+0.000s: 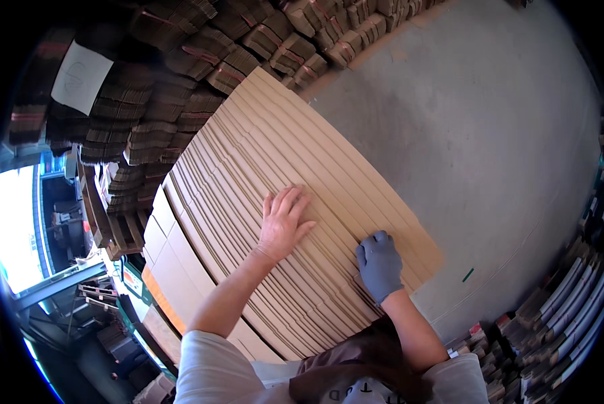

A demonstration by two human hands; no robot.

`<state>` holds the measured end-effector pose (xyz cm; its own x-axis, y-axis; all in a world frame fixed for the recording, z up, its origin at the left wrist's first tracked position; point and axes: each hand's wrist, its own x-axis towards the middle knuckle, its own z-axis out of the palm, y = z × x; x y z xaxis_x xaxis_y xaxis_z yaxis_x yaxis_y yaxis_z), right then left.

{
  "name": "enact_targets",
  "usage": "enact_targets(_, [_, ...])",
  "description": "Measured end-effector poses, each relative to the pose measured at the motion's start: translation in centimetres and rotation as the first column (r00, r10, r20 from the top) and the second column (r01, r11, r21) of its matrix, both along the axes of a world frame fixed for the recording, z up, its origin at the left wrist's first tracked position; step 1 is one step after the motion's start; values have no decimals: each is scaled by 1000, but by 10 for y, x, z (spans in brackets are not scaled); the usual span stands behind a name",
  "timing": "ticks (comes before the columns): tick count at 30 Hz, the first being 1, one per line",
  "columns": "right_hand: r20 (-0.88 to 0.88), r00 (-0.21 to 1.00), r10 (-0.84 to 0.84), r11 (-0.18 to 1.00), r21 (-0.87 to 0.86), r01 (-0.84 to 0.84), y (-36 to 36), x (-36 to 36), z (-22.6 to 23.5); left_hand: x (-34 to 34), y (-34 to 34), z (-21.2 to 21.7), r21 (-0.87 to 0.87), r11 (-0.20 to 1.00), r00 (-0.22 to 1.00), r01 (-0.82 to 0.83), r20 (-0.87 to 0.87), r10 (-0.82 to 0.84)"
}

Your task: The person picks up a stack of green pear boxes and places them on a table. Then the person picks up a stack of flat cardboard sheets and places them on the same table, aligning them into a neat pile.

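Note:
A wide spread of overlapping flat cardboard sheets (201, 182) lies before me, fanned out so that their edges form many parallel ridges. My left hand (283, 225), bare, rests on the middle of the sheets with its fingers apart, holding nothing. Over to the right, my right hand (380, 264) wears a grey glove. Its fingers are curled closed on the edge of a cardboard sheet (409, 232) near the right end of the fan; the fingertips are partly hidden.
Tied bundles of cardboard (292, 50) are stacked along the far left, one with a white paper sheet (81, 77) on it. A wooden pallet (116, 232) stands at the left. Grey floor (477, 148) stretches to the right, with more stacked bundles (558, 316) at the lower right.

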<state>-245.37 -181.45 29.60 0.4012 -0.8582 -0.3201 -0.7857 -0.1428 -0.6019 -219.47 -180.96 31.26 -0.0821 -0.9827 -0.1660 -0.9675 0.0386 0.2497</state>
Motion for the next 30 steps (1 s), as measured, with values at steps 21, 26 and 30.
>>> enact_targets(21, [-28, 993, 111, 983, 150, -105, -9, -23, 19, -5, 5, -9, -24, 998, 999, -50, 7, 50])
enact_targets(26, [12, 999, 48, 974, 220, -50, -1, -47, 20, -7, 5, -9, -15, 999, 999, -45, 8, 45])
enact_targets(30, [-94, 995, 23, 978, 209, -3, 21, -60, 22, -7, 4, -9, -13, 999, 999, -43, 21, 43])
